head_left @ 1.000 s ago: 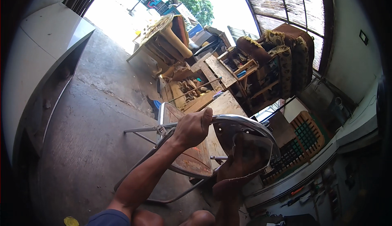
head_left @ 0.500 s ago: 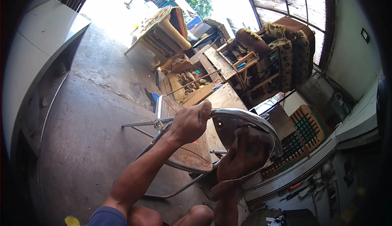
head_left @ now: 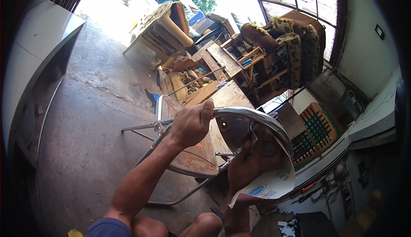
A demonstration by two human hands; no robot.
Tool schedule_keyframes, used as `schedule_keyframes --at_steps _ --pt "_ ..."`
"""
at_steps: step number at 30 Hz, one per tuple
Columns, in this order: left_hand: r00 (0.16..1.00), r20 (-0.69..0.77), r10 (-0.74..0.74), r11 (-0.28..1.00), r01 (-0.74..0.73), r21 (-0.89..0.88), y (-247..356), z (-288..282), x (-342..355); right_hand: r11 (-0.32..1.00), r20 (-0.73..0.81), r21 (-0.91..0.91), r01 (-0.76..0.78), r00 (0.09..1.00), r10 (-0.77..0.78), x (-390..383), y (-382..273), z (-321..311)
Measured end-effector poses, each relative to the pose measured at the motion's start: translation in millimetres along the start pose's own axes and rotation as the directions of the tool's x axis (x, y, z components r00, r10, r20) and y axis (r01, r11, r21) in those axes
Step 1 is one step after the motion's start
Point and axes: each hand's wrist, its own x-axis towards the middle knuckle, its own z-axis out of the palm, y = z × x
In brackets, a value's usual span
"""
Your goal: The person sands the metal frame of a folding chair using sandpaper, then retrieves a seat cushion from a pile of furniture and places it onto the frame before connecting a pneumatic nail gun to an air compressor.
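Note:
A folding metal chair with a rusty seat (head_left: 193, 155) stands tilted before me, its chrome backrest rim (head_left: 257, 115) curving toward the right. My left hand (head_left: 191, 123) is closed around that tube, thumb on top. My right hand (head_left: 250, 164), in shadow below the rim, grips a sheet of sandpaper (head_left: 274, 185), white printed back partly showing, against the dark inner face of the backrest (head_left: 230, 132); some fingertips are hard to make out.
Worn armchairs (head_left: 165, 27) (head_left: 299, 57) and wooden scrap (head_left: 192, 80) stand toward the bright doorway. A white counter (head_left: 38, 48) runs along the left. At right are a wooden lattice piece (head_left: 317, 130) and hand tools (head_left: 317, 198) by a wall.
My left hand and the chair rim appear higher and slightly left, as does the whole scene. My right hand has shifted over the backrest, and more of the sandpaper's white back now shows.

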Motion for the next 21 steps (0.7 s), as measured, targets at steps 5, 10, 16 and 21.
schedule_keyframes --at_steps 5,10,16,21 --pt "0.999 0.026 -0.031 0.999 0.030 0.035 0 -2 -1 0.996 -0.010 -0.023 -0.091 0.996 0.090 -5 1 1" --pt "0.993 0.093 -0.074 0.996 0.078 -0.044 -1 -4 -2 0.996 0.080 -0.013 -0.088 0.993 0.089 -5 -2 3" --pt "0.979 0.153 -0.131 0.982 0.149 -0.113 1 -3 -1 0.958 0.135 -0.286 0.020 0.991 0.019 -22 -17 54" --pt "0.983 0.136 -0.124 0.987 0.136 -0.083 -2 -4 -5 0.997 0.201 -0.069 0.043 0.979 -0.028 -29 -18 46"
